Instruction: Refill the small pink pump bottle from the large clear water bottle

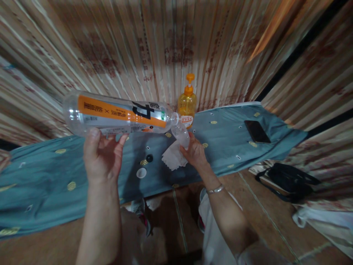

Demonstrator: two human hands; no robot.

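Observation:
My left hand (102,156) grips the base end of a large clear plastic bottle (118,115) with an orange label, held on its side with its mouth to the right. My right hand (194,151) is closed around a small clear container (182,134) tilted right under the bottle's mouth, together with a white tissue (172,157). Both are held above a blue-green cloth (49,176) with yellow dots. A white cap (141,173) and a black cap (149,158) lie on the cloth below the bottle.
An orange pump bottle (187,103) stands at the back by the striped curtain. A black phone (257,131) lies on the cloth at the right. A black bag (289,181) and a white bag (325,221) sit on the brown floor at the right.

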